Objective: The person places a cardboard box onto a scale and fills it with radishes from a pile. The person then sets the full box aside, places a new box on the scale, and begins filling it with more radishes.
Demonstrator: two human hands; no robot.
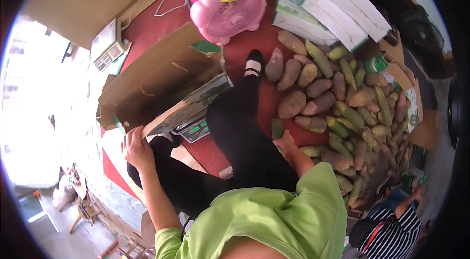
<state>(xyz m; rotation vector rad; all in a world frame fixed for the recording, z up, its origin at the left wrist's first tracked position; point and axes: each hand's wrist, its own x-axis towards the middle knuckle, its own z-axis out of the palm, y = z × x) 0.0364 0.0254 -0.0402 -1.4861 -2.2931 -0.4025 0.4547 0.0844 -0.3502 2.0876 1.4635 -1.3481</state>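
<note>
My left hand (138, 151) grips the near left corner of an open cardboard box (147, 80), its fingers bent over the flap's edge. A scale with a lit green display (197, 130) shows beneath the box's printed flap. At the right, my right hand (285, 143) is closed at the lower end of a small dark green object (277, 129), too unclear to name. Beside that hand is a large pile of reddish-brown tubers (319, 103) and long green vegetables (350, 114).
A pink animal-shaped fan (231, 6) stands at the top on the red surface (169, 6). White printed boxes (338, 11) lie behind the pile. Another scale (106, 46) is at upper left. A person in a striped shirt (391, 234) is at lower right.
</note>
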